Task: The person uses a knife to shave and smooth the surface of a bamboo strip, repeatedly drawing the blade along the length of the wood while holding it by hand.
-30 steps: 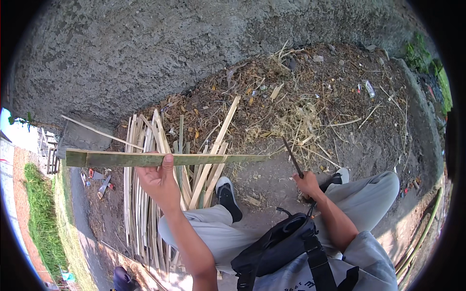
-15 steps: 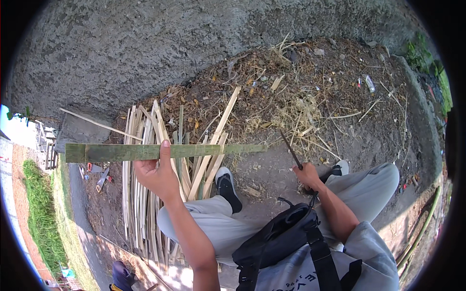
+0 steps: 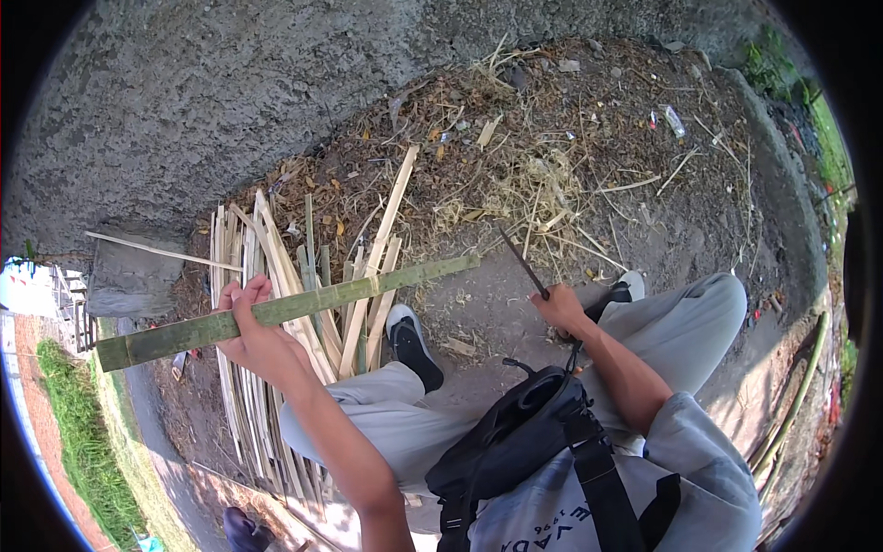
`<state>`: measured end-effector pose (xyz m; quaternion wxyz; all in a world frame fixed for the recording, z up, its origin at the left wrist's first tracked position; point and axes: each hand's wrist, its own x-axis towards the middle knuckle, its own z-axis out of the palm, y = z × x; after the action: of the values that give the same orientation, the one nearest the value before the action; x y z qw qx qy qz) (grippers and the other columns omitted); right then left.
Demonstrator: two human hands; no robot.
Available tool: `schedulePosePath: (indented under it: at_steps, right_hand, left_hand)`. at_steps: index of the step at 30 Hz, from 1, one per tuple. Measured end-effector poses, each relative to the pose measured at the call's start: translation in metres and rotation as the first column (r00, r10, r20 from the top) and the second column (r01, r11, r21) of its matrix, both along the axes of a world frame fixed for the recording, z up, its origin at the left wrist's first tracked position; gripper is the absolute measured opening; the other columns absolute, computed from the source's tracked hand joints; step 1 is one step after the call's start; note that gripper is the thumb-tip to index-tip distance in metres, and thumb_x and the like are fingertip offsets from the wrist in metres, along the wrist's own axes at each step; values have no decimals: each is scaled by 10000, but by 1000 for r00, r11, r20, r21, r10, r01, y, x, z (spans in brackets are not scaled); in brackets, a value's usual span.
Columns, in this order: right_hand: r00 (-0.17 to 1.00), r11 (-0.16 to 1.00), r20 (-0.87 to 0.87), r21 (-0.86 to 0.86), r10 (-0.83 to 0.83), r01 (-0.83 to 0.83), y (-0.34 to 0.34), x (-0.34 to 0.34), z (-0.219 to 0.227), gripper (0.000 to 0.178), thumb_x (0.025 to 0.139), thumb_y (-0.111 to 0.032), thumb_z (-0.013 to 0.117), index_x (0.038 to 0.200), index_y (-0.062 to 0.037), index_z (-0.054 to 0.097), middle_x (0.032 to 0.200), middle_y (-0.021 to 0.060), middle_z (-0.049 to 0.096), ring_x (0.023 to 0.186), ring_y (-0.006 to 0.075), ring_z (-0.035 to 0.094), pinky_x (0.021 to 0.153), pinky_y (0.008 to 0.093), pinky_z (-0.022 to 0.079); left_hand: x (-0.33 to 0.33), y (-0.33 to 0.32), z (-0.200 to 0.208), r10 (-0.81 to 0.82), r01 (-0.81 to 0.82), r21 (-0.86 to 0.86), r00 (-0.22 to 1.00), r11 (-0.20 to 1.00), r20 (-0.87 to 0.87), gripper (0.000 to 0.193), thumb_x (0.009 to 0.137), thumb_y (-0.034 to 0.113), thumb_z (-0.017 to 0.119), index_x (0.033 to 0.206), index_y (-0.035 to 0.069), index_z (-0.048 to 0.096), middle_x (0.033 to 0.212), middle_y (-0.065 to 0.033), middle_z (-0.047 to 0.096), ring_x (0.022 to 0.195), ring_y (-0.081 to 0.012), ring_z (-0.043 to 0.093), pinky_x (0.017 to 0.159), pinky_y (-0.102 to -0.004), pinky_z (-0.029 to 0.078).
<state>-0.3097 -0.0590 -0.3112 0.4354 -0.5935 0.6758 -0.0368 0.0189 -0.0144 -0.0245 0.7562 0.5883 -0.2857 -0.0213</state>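
Green and flat, a long bamboo strip (image 3: 349,292) is clamped partway along in the left hand (image 3: 260,343), apparently for balance, above the pale split-bamboo pile (image 3: 250,405) at left. Well apart, the right hand (image 3: 559,311) grips a dark, narrow-bladed knife (image 3: 524,264) by its near end, likely for safety.

Green grass (image 3: 69,405) lies left of the left grip (image 3: 259,345); a grey wall (image 3: 230,101) stands beyond that grip, 1 plastic scrap (image 3: 674,121) far right.

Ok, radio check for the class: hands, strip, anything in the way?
Left hand gripping green bamboo strip, narrow end rightward. Right hand holding dark-bladed knife, apart from strip. Possible obstruction: pile of pale strips beneath.
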Motion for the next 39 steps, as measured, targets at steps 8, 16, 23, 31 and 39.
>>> schedulePosePath:
  at_steps: [8,16,23,31,39]
  right_hand:
    - [958,986,268,159,-98,57,14,34,27,583,923,-496,410,694,-1,617,480,82,557,430,186,595,497,335,504]
    - [866,957,460,282,-193,63,13,62,-48,534,953,-425,417,682,5,582,478,79,529,384,170,532,398,334,445]
    - [847,852,355,487,-397,195,37,70,-72,497,982,-392,360,696,-20,526,513,21,461,352,120,424,342,291,370]
    - [911,871,313,483,-268,90,39,64,-68,518,963,-429,368,732,-25,597,512,74,525,411,178,541,403,351,436]
    - [971,970,224,241,-89,34,40,60,-75,517,956,-417,373,733,-14,608,541,115,570,408,231,556,415,378,452]
  left_hand:
    - [0,14,11,32,-39,-93,996,995,-78,291,960,283,492,909,-3,504,611,-29,403,500,-105,389,478,-242,356]
    - [32,25,-12,222,-265,-186,949,946,-224,368,937,284,520,630,137,379,484,28,267,385,-82,258,361,-229,215]
    - [63,40,-30,429,-460,-85,870,884,-244,342,883,248,555,618,136,371,482,7,328,371,-90,292,337,-237,242]
    - [70,36,-31,550,-570,-11,797,822,-252,309,845,177,544,621,103,345,483,-14,318,372,-105,304,326,-253,249]
    - [71,41,-34,500,-524,-51,834,850,-232,320,822,143,543,595,111,320,484,-8,308,372,-96,292,335,-259,251]
